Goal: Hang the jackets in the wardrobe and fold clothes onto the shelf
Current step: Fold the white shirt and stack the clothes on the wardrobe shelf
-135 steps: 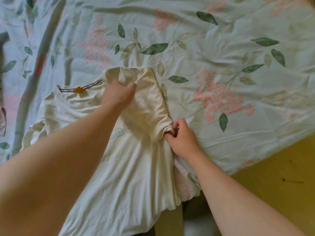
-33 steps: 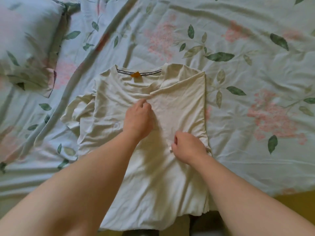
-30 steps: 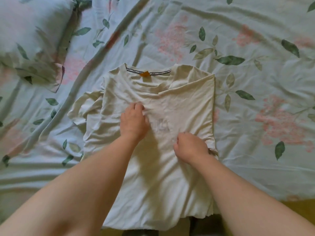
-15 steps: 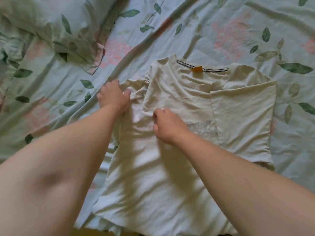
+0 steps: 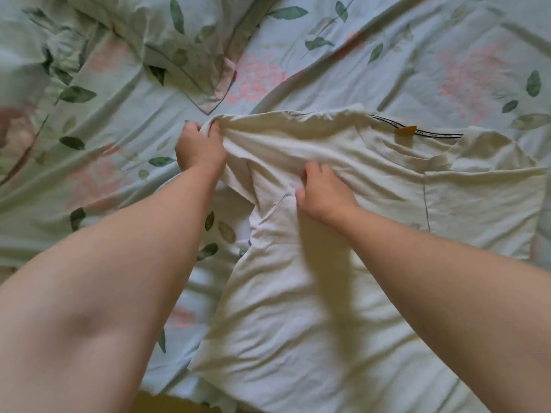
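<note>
Floral bedsheet (image 5: 387, 55) under everything, cream T-shirt (image 5: 298, 293) flat on it, its right side folded inward, pillow (image 5: 167, 34) at top left, left hand (image 5: 199, 147) fingers clamped on bunched sleeve fabric, right hand (image 5: 323, 195) fingers curled, pinching shirt near armpit seam, orange neck label (image 5: 405, 131).

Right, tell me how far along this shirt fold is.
Done: the T-shirt has its right side folded over its body. In hand: the left hand grips the left sleeve, stretched out over the bedsheet, while the right hand pinches the cloth by the armpit. Left: fold that side in, fold the hem up, shelve it.
</note>
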